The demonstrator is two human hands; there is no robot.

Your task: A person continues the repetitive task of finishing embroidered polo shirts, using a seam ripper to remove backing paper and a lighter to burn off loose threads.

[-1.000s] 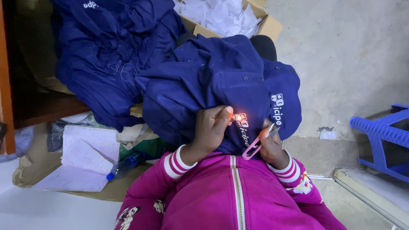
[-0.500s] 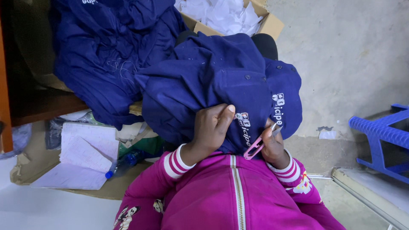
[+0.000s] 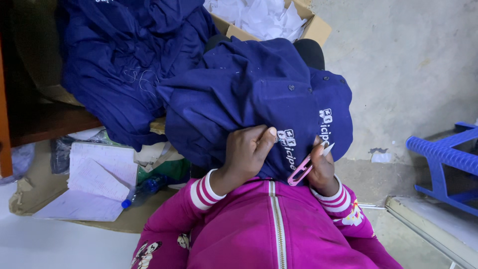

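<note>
- Left hand (image 3: 247, 155): our fingers (image 3: 263, 141) are curled down and pressed flat on the navy garment (image 3: 254, 94), pinning the fabric just beside its white embroidered patch (image 3: 290, 147). They grip nothing but cloth.
- Right hand (image 3: 322, 169): our fingers are closed narrow around the pink thread snips (image 3: 306, 165), with the handle held against the palm.
- Snips: long axis runs diagonally, the pink handle end low and toward the left hand, the pale blade tips high and out past the right fingertips. The tips lie against the garment just beside the white patch; we cannot tell whether the blades are parted.
- Garment: bunched over our lap, directly under both sets of fingers, with the patch lying between the two hands.
- Beyond the fingers: a second heap of navy clothing (image 3: 124, 65) and a cardboard box (image 3: 308, 27) of white scraps.
- Well off from the left fingers: an open notebook (image 3: 97, 179) on the floor. Well off from the right fingers: a blue plastic stool (image 3: 445, 159).
</note>
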